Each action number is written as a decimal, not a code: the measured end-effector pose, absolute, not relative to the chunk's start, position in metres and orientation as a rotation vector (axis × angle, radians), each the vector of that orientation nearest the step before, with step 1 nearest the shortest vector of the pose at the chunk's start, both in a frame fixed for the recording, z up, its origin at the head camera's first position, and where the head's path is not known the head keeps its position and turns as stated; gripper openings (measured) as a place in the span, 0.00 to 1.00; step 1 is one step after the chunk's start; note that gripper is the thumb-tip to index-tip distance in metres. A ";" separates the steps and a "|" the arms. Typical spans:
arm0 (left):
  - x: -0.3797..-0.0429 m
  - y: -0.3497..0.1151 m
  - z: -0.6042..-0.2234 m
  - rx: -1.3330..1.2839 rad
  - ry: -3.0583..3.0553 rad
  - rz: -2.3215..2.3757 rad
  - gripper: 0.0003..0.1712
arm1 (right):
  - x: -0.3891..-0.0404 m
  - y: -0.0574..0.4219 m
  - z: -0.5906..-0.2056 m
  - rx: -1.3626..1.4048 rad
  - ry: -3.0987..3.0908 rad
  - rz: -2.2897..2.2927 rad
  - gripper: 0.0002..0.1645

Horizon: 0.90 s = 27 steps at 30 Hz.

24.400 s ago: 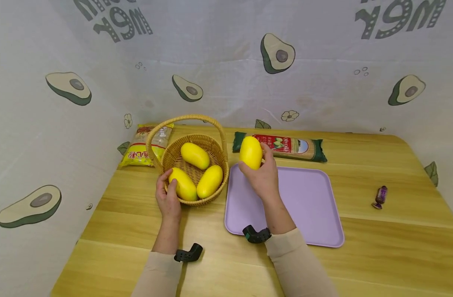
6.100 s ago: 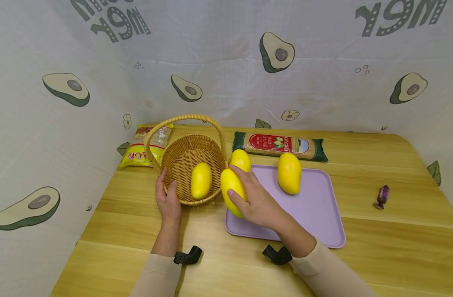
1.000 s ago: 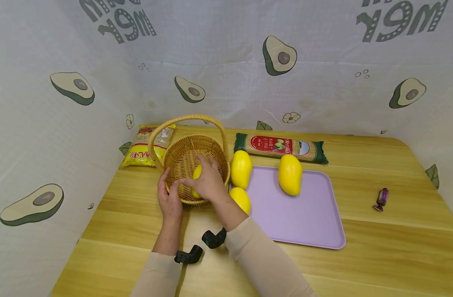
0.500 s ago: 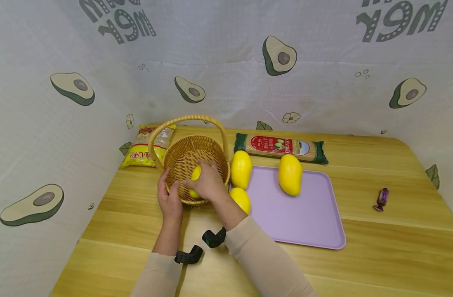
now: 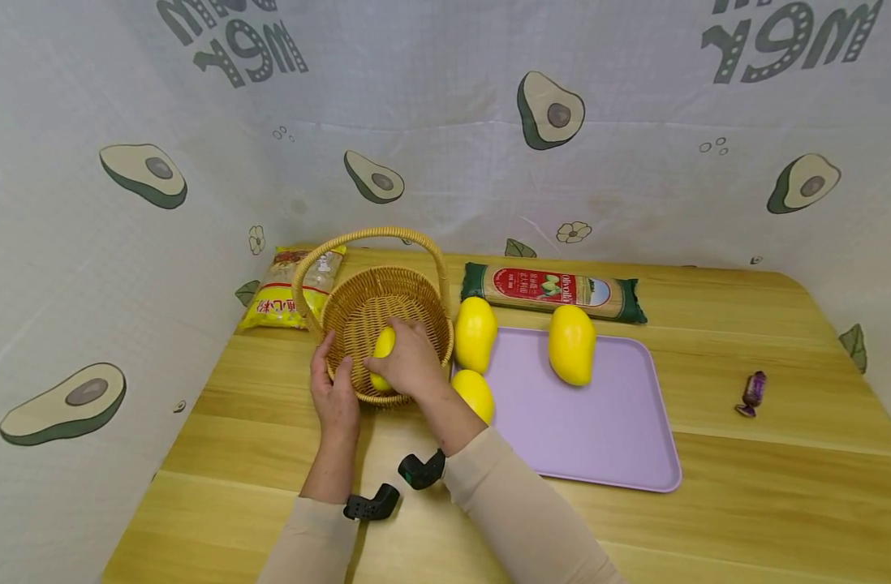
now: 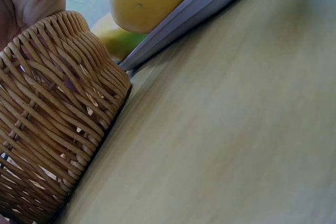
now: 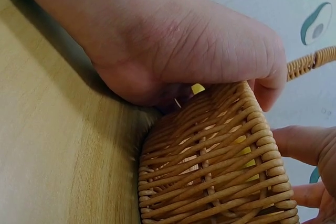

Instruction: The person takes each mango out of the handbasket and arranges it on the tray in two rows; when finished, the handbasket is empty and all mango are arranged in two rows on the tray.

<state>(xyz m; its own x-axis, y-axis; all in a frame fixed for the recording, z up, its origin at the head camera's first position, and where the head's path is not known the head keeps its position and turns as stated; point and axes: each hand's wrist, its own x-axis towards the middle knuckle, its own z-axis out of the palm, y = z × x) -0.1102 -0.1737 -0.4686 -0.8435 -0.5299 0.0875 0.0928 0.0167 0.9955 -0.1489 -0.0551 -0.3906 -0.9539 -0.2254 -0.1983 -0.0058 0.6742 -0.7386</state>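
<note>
At the near left side of a wicker basket [image 5: 358,316], my left hand [image 5: 335,397] grips the rim, thumb over the inner side. My right hand [image 5: 414,365] reaches over the near right rim and holds a yellow mango [image 5: 382,353] inside the basket, its fingers and thumb round the fruit; the hand hides part of it. Three more mangoes are at the lilac tray [image 5: 599,430]: one mango [image 5: 572,345] near its back edge, another mango [image 5: 475,334] at the back left corner, and a third mango [image 5: 473,395] at the left edge, partly behind my right forearm.
A pack of spaghetti [image 5: 551,292] lies behind the tray. Behind the basket on the left is a yellow food bag [image 5: 281,292]. A purple wrapped candy [image 5: 752,393] lies right of the tray. The basket's tall handle [image 5: 376,233] arches over its opening.
Since the oldest frame, three mangoes have gone to the tray and one stays in the basket. Over the last second my right hand has closed round that mango; my left hand keeps its place.
</note>
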 end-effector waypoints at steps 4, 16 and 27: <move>-0.110 -0.173 -0.468 0.444 -1.859 -1.875 0.28 | -0.148 -0.054 -0.390 -0.186 2.617 -1.164 0.49; -0.110 -0.173 -0.469 0.449 -1.857 -1.868 0.28 | -0.140 -0.049 -0.383 -0.194 2.560 -1.421 0.47; -0.108 -0.172 -0.466 0.447 -1.843 -1.896 0.28 | -0.119 -0.020 -0.345 -0.301 2.535 -1.640 0.48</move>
<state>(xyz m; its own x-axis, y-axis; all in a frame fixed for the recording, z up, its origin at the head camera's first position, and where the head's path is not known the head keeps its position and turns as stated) -0.1080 -0.1716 -0.4660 -0.8433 -0.5313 0.0815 0.0964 -0.0003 0.9953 -0.1187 -0.0196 -0.3448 -0.9746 -0.2232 0.0173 -0.1073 0.3979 -0.9111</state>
